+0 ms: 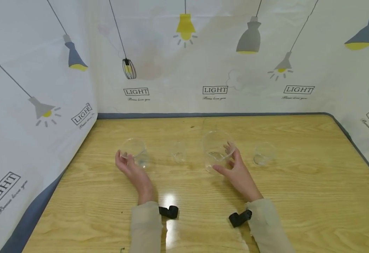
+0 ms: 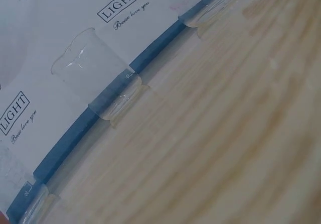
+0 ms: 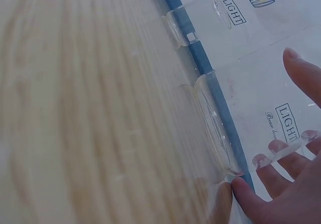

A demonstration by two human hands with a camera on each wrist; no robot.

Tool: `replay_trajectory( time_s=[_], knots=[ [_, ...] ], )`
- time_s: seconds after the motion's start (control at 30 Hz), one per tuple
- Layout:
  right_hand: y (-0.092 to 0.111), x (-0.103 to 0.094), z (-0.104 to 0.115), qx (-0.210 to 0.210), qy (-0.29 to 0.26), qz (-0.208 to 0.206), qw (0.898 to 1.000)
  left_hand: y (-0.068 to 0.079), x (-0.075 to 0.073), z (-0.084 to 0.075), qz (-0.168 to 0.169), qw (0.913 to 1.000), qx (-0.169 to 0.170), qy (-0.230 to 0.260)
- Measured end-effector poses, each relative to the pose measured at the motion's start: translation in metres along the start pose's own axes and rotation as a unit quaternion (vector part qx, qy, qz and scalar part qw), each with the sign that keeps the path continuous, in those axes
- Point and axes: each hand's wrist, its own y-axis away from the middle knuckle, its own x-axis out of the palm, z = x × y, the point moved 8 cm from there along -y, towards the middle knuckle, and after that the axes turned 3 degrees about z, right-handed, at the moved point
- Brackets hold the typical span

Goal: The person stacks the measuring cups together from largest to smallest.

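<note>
Several clear beakers stand in a row on the wooden table. My left hand (image 1: 133, 172) holds the leftmost beaker (image 1: 140, 151), fingers bent around its left side; in the left wrist view only a bit of that beaker (image 2: 35, 204) shows at the lower left corner. My right hand (image 1: 235, 168) curves around the right side of the largest beaker (image 1: 214, 154). In the right wrist view its thumb (image 3: 301, 73) lies at the near side, and fingertips (image 3: 261, 161) show through the glass. Between the hands stands a small narrow beaker (image 2: 100, 76).
Another small beaker (image 1: 263, 154) stands to the right of the right hand. White sheets (image 1: 171, 70) printed with lamps surround the wooden table (image 1: 197, 225), with a dark blue band (image 1: 159, 115) along the back edge. Black camera mounts (image 1: 171, 212) sit at both wrists.
</note>
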Motion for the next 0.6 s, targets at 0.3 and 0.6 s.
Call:
replay_trajectory(
  time_s=[0.3, 0.6],
  knots=[
    [-0.001, 0.0, -0.001, 0.002, 0.001, -0.003, 1.0, 0.001, -0.001, -0.004, 0.01, 0.9993, 0.003, -0.035],
    [-0.001, 0.0, -0.001, -0.007, 0.005, -0.003, 1.0, 0.009, 0.006, -0.019, 0.032, 0.9987, 0.009, -0.039]
  ],
)
